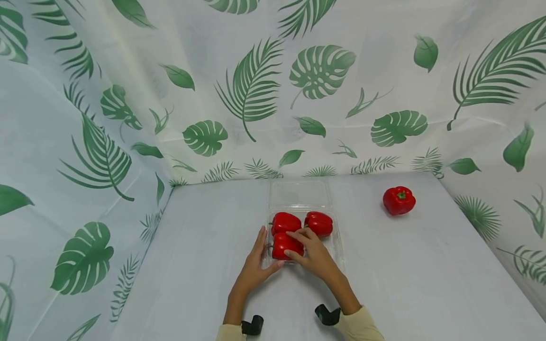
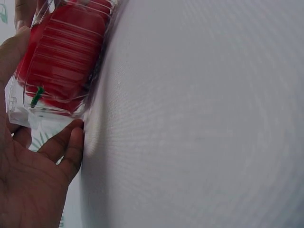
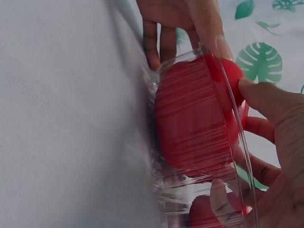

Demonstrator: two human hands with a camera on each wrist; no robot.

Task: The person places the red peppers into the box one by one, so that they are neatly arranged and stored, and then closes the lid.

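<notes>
In the head view, my right hand (image 1: 315,252) gripped the front bell pepper (image 1: 279,247), glossy, red and blocky, inside the clear plastic clamshell (image 1: 338,247) between my hands. Just beyond my fingers lay a second pepper (image 1: 286,221) and a third pepper (image 1: 321,224); a fourth pepper (image 1: 399,201) sat well off past my right hand. My left hand (image 1: 256,269) rested, fingers extended, against the clamshell's side.

In the left wrist view, a short green stem (image 2: 36,97) showed through ribbed plastic near those fingers.

In the right wrist view, my thumb pressed smooth, bulging red skin.
</notes>
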